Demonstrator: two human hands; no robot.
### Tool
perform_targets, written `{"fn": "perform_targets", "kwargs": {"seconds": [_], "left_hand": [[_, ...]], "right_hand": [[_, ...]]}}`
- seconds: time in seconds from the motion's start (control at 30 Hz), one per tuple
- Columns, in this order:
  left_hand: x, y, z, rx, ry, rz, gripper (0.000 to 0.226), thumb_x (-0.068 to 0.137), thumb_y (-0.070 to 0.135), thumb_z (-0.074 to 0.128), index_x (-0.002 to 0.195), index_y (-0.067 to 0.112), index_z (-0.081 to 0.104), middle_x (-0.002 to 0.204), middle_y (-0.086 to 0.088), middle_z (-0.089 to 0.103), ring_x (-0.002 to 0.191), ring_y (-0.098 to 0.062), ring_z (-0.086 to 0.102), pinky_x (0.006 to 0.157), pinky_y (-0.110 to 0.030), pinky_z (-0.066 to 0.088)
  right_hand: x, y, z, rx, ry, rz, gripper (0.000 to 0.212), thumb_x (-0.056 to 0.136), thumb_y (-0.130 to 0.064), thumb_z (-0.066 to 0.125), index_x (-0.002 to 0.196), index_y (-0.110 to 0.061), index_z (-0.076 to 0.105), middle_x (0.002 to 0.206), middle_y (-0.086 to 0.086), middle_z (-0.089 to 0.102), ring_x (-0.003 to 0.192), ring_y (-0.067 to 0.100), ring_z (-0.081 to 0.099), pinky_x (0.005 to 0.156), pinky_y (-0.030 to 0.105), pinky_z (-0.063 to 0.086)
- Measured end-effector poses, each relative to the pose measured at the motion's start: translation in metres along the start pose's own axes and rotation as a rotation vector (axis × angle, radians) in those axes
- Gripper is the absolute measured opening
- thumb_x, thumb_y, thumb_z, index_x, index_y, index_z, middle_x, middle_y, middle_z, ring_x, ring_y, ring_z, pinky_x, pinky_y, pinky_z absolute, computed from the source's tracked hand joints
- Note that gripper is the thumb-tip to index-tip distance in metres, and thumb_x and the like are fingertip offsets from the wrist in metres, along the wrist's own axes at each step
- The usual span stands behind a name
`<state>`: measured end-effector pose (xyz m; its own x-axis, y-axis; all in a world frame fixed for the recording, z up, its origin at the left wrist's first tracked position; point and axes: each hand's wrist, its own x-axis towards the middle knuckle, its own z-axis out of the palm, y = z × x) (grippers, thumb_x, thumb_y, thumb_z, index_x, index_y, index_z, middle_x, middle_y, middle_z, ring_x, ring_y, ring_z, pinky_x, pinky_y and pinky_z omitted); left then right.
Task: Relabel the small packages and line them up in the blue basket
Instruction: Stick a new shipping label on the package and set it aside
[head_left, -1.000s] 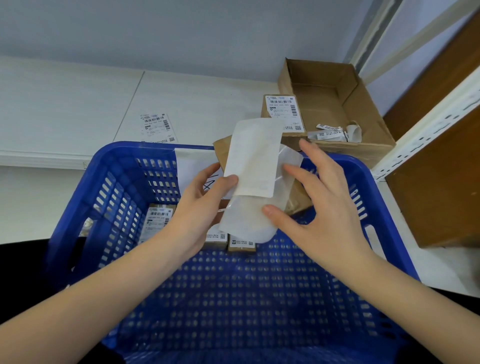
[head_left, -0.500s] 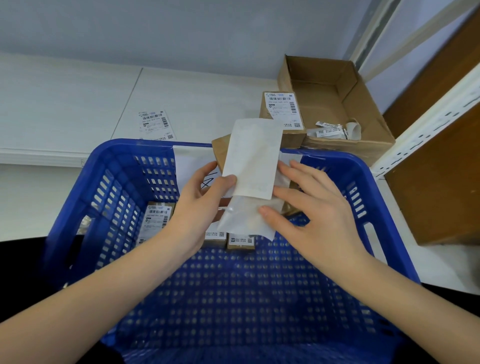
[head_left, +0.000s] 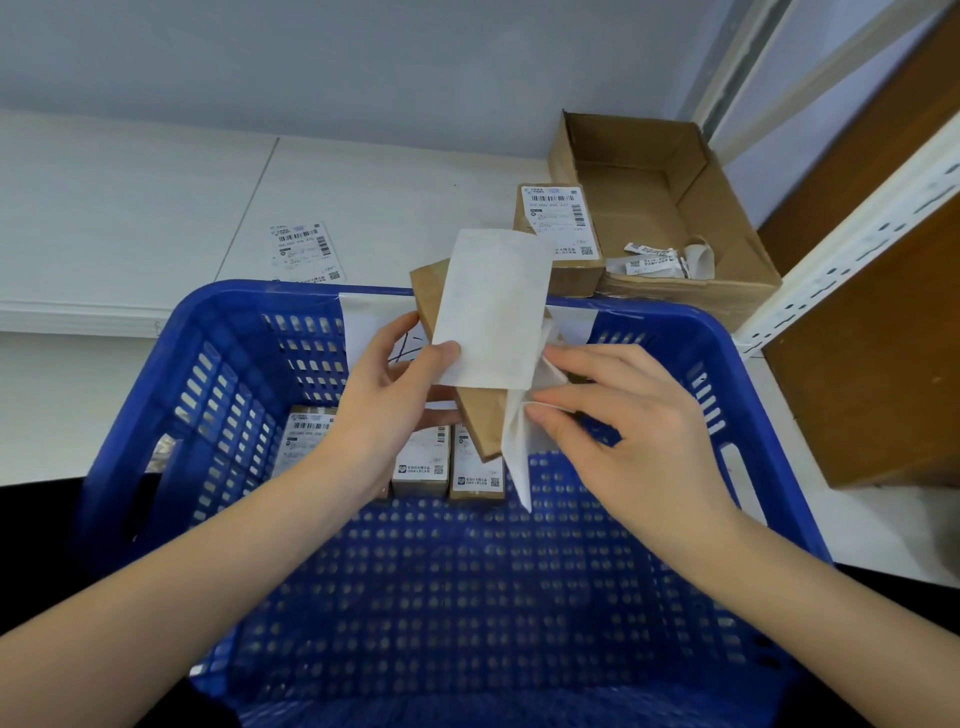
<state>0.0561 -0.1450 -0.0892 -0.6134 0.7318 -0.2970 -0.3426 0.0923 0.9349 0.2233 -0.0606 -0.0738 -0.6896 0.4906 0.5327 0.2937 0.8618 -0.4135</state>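
Observation:
Over the blue basket, my left hand holds a small brown package together with a white label, its thumb pinning the label's lower left corner. My right hand pinches the thin white backing sheet, which hangs down crumpled beside the package. Three labelled small packages stand in a row against the basket's far wall, partly hidden by my left wrist.
On the white table behind the basket lie a loose printed label, another labelled brown package and an open cardboard box holding peeled label scraps. A white and brown shelf unit stands close on the right.
My right hand has drawn the backing sheet away from the label, downward and to the right, so the sheet now hangs crumpled. The brown package under the label has come into view.

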Motion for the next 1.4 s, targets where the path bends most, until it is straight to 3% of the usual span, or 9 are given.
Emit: {"fn": "perform_targets", "kwargs": {"seconds": [0.13,0.33,0.43,0.53,0.7,0.87,1.23,1.4], "left_hand": [[0.005,0.003,-0.005,0.013,0.036,0.000,0.042,0.093,0.019,0.058,0.134,0.025,0.048,0.103,-0.004,0.071,0.076,-0.015,0.072,0.060,-0.027,0.055],[0.013,0.008,-0.004,0.084,0.047,0.049,0.049,0.092,0.020,0.060,0.138,0.027,0.045,0.104,-0.004,0.071,0.081,-0.017,0.071,0.075,-0.035,0.056],[0.018,0.017,0.006,0.088,0.027,0.088,0.044,0.093,0.019,0.059,0.133,0.030,0.046,0.100,-0.003,0.071,0.077,-0.013,0.071,0.069,-0.030,0.057],[0.028,0.027,0.022,0.090,0.017,0.111,0.047,0.093,0.020,0.059,0.136,0.030,0.044,0.106,-0.005,0.069,0.087,-0.018,0.070,0.070,-0.031,0.057],[0.044,0.040,0.059,0.124,-0.008,0.145,0.048,0.094,0.024,0.057,0.140,0.029,0.041,0.114,-0.005,0.065,0.095,-0.024,0.067,0.082,-0.042,0.056],[0.059,0.046,0.088,0.110,-0.018,0.164,0.049,0.095,0.022,0.056,0.141,0.025,0.040,0.108,0.000,0.066,0.089,-0.024,0.069,0.080,-0.042,0.056],[0.089,0.038,0.096,0.077,0.025,0.146,0.037,0.096,0.017,0.052,0.132,0.023,0.049,0.107,-0.003,0.068,0.077,-0.021,0.070,0.071,-0.038,0.054],[0.096,0.030,0.097,0.076,0.010,0.124,0.040,0.095,0.018,0.052,0.135,0.020,0.049,0.113,-0.005,0.067,0.082,-0.026,0.070,0.072,-0.040,0.053]], "right_hand": [[0.003,0.005,-0.009,-0.016,0.003,0.059,0.033,0.085,-0.038,0.053,0.094,-0.018,0.076,0.113,-0.002,0.068,0.105,0.009,0.055,0.088,0.015,0.042],[0.013,0.027,-0.027,-0.158,0.073,0.013,0.026,0.085,-0.036,0.058,0.091,-0.018,0.077,0.116,0.000,0.068,0.106,0.013,0.056,0.083,0.029,0.049],[0.027,0.047,-0.037,-0.244,0.083,0.023,0.019,0.086,-0.034,0.064,0.089,-0.019,0.077,0.117,-0.001,0.067,0.106,0.015,0.057,0.082,0.029,0.047],[0.044,0.072,-0.046,-0.317,0.116,0.063,0.014,0.085,-0.029,0.067,0.089,-0.019,0.077,0.116,0.000,0.068,0.106,0.014,0.055,0.077,0.028,0.044],[0.075,0.129,-0.047,-0.451,0.043,0.179,0.020,0.090,-0.029,0.061,0.096,-0.015,0.075,0.120,0.002,0.066,0.108,0.022,0.056,0.080,0.036,0.047],[0.103,0.182,-0.038,-0.570,0.008,0.210,0.028,0.096,-0.033,0.052,0.103,-0.015,0.072,0.116,0.002,0.066,0.107,0.021,0.054,0.075,0.035,0.049],[0.131,0.267,0.005,-0.520,-0.055,0.348,0.025,0.096,-0.030,0.050,0.103,-0.014,0.067,0.106,0.003,0.065,0.100,0.021,0.052,0.070,0.034,0.047],[0.140,0.277,0.015,-0.528,-0.250,0.556,0.028,0.097,-0.035,0.047,0.112,-0.015,0.060,0.104,0.004,0.062,0.100,0.021,0.053,0.077,0.035,0.049]]}}
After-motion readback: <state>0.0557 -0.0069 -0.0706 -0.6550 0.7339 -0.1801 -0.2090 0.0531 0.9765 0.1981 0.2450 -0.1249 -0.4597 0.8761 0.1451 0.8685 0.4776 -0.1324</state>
